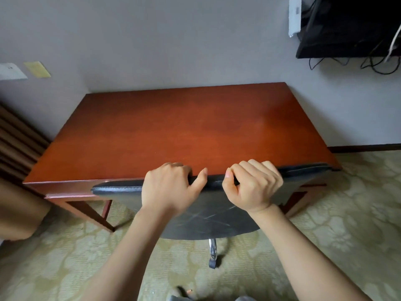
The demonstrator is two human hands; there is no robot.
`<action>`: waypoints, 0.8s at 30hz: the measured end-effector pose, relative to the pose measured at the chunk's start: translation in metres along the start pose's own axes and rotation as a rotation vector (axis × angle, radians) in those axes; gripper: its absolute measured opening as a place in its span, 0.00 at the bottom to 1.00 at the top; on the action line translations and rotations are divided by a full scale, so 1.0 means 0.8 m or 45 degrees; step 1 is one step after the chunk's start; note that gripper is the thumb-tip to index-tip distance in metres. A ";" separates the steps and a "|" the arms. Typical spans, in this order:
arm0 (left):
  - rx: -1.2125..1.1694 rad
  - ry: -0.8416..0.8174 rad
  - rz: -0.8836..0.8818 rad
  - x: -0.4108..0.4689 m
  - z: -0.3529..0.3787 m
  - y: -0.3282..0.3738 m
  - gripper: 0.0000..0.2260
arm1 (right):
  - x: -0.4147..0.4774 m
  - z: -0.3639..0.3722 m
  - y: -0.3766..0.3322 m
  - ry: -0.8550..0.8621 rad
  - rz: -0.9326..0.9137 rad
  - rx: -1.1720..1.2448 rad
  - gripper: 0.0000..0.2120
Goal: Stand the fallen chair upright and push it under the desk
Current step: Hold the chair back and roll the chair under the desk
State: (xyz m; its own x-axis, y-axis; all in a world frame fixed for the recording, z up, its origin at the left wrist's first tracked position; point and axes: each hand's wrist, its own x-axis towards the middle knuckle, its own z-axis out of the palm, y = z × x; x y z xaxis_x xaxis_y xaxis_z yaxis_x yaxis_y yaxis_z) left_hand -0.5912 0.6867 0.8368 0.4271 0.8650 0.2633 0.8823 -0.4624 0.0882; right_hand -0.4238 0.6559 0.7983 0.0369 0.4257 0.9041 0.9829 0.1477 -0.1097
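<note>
The chair (212,218) stands upright, its black leather backrest facing me and its top edge level with the front edge of the reddish-brown wooden desk (173,127). My left hand (169,187) and my right hand (253,185) both grip the top of the backrest, fingers curled over it. A chrome base leg with a black caster (213,255) shows below the backrest on the carpet. The seat is hidden behind the backrest and under the desk.
The desk sits in a corner against grey walls. A brown curtain (15,144) and a tan upholstered piece (19,213) are on the left. A black TV (347,27) with dangling cables hangs at the upper right. Patterned green carpet (336,224) covers the floor.
</note>
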 end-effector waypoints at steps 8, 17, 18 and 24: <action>0.025 -0.148 -0.183 0.002 -0.001 0.009 0.29 | 0.005 -0.019 0.005 -0.332 -0.011 0.052 0.17; 0.072 -0.173 -0.243 0.000 -0.011 0.020 0.25 | 0.020 -0.028 -0.003 -0.689 0.037 0.018 0.20; 0.055 -0.176 -0.246 0.000 -0.013 0.021 0.25 | 0.023 -0.029 -0.004 -0.713 0.059 0.005 0.20; -0.004 -0.158 -0.222 -0.005 -0.014 0.019 0.25 | 0.033 -0.039 -0.012 -0.960 0.080 -0.009 0.21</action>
State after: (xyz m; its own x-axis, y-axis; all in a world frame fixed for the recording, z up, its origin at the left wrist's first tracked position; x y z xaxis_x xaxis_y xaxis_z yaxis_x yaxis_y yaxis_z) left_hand -0.5822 0.6741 0.8481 0.2890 0.9494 0.1231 0.9444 -0.3038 0.1254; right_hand -0.4269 0.6376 0.8363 -0.0377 0.9289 0.3685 0.9843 0.0981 -0.1467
